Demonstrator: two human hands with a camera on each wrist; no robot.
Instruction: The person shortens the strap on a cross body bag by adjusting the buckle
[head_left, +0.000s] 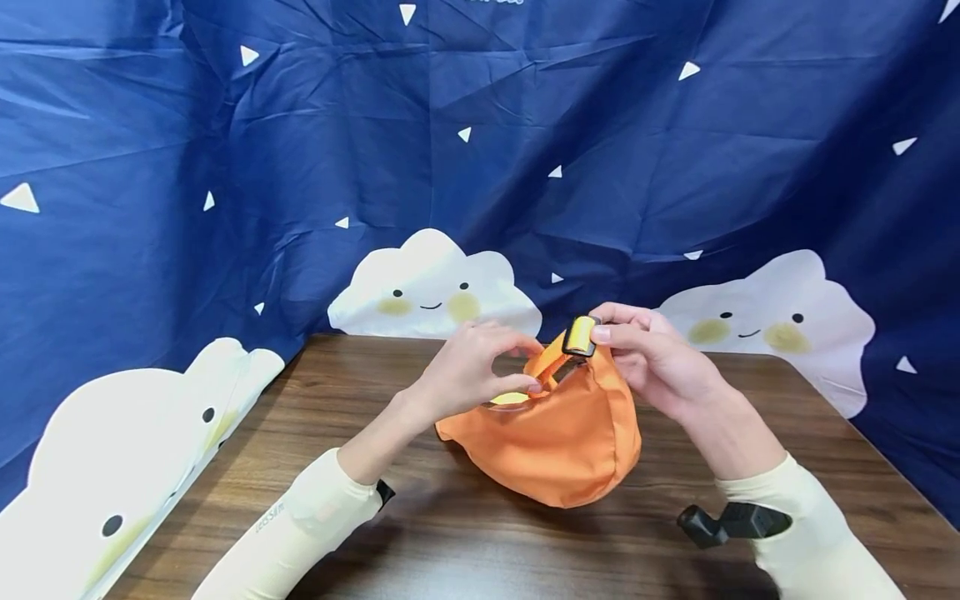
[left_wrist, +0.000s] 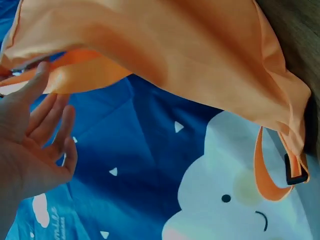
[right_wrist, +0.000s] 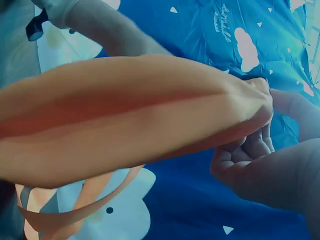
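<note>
An orange fabric bag [head_left: 547,442] with a strap hangs above the table, its rounded bottom toward me. My right hand [head_left: 663,358] grips its upper right corner, the thumb beside a black slider buckle [head_left: 567,336] threaded with yellow webbing. At the bag's top, my left hand [head_left: 465,367] pinches the orange strap [head_left: 551,360] between thumb and fingers. From the left wrist, the thumb lies over the strap and the other fingers pass behind it. Another black buckle [left_wrist: 289,170] and strap loop [left_wrist: 261,172] dangle at the bag's opposite end. The right wrist view shows the bag's underside [right_wrist: 125,125].
Beneath the bag is a dark wood-grain table [head_left: 450,533]. A blue cloth [head_left: 465,167] with white triangles and smiling clouds [head_left: 431,287] hangs behind it and along its sides. Black wrist mounts [head_left: 742,523] sit on the cream sleeves [head_left: 817,533].
</note>
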